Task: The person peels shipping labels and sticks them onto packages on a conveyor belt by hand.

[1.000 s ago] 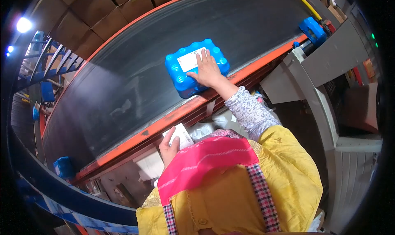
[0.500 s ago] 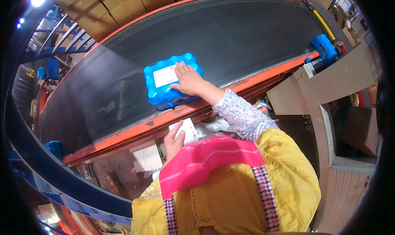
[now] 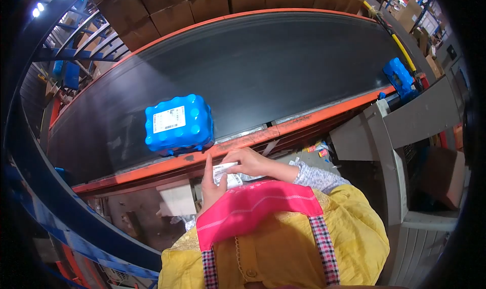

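- Left hand (image 3: 211, 183): white label stack (image 3: 234, 181) held between thumb and fingers, index pointing up; near side of the belt, just short of the rail.
- Right hand (image 3: 249, 162): thumb and fingers together, pinching the upper edge of the same labels from the right. Can't tell if one sheet or several.
- Blue shrink-wrapped pack (image 3: 203, 124): left of center on the black conveyor belt (image 3: 304, 51), against the near orange rail (image 3: 233, 147), apart from both hands. White printed label (image 3: 169, 119) on its top.
- Second blue pack (image 3: 400, 80): far right, at the belt's end.
- Cardboard boxes (image 3: 174, 18): stacked along the far side.
- Yellow bar (image 3: 403, 52): far right, beyond the belt's edge.
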### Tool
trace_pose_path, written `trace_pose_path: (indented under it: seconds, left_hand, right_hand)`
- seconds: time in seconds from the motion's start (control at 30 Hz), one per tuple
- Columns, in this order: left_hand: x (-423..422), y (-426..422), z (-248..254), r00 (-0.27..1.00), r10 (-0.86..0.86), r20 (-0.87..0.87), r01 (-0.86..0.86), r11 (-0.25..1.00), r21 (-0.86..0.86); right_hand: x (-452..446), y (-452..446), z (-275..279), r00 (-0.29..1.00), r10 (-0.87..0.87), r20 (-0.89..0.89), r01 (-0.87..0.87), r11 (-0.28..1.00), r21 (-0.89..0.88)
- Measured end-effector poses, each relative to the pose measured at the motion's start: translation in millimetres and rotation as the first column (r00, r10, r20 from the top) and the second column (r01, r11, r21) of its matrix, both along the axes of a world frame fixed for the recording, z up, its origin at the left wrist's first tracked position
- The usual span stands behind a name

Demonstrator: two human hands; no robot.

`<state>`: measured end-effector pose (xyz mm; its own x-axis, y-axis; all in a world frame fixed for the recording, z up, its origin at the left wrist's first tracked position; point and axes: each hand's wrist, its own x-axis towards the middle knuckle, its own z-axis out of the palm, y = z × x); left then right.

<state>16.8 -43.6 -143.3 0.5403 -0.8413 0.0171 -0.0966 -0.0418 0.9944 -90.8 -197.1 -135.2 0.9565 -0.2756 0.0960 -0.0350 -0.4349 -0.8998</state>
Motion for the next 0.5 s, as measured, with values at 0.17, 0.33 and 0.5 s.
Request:
trace_pose_path:
  seconds: [0.17, 0.33, 0.5]
  left_hand:
    - [4.5, -9.2, -22.2, 0.888, -0.206, -0.410, 0.216, 0.976, -0.022]
    - [-10.3, -13.3, 10.8, 0.890, -0.184, -0.416, 0.225, 0.973, 0.052]
    - [12.7, -11.4, -22.4, 0.972, -0.101, -0.211, 0.075, 0.989, -0.127]
  right_hand:
    - [-32.1, 12.9, 7.1, 0.969, -0.189, 0.158, 0.196, 0.980, -0.029]
    - [-48.3, 19.6, 20.1, 0.954, -0.287, 0.089, 0.293, 0.954, -0.063]
    - [-52.0, 15.4, 27.1, 0.877, -0.355, 0.323, 0.436, 0.871, -0.226]
